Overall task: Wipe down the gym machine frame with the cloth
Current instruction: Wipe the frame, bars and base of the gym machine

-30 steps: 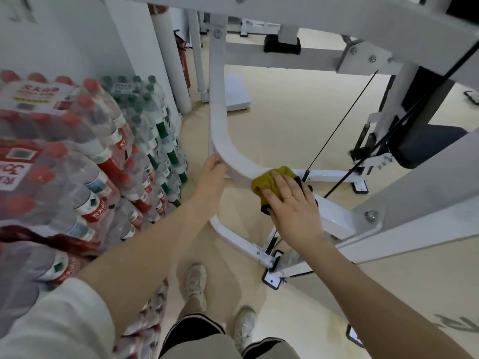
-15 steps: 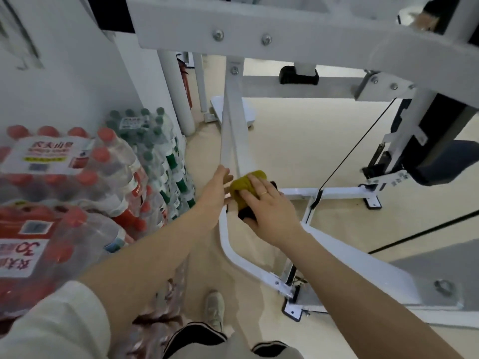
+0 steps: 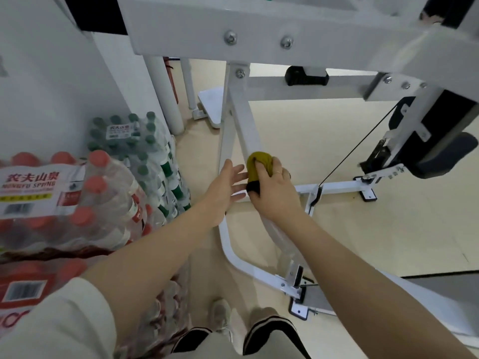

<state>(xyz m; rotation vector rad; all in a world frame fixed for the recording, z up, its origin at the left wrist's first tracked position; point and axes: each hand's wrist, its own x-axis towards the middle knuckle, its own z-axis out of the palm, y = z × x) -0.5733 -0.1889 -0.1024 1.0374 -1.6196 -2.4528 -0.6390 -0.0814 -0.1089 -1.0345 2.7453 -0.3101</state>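
Cloth (image 3: 260, 164) gripped by right hand (image 3: 273, 195), apparently pressed on frame (image 3: 247, 134).

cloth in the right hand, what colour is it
Mustard yellow, with a black part at its lower edge; the cloth shows in the head view, held by the right hand.

This is a gym or fitness room. A white steel gym machine frame (image 3: 241, 130) with bolted beams, a black cable (image 3: 355, 149) and a dark padded seat (image 3: 445, 156) stands on a beige floor (image 3: 388, 229). Against the white wall (image 3: 51, 86) at the floor's left edge, shrink-wrapped packs of water bottles (image 3: 77, 198) are stacked, like stock for members.
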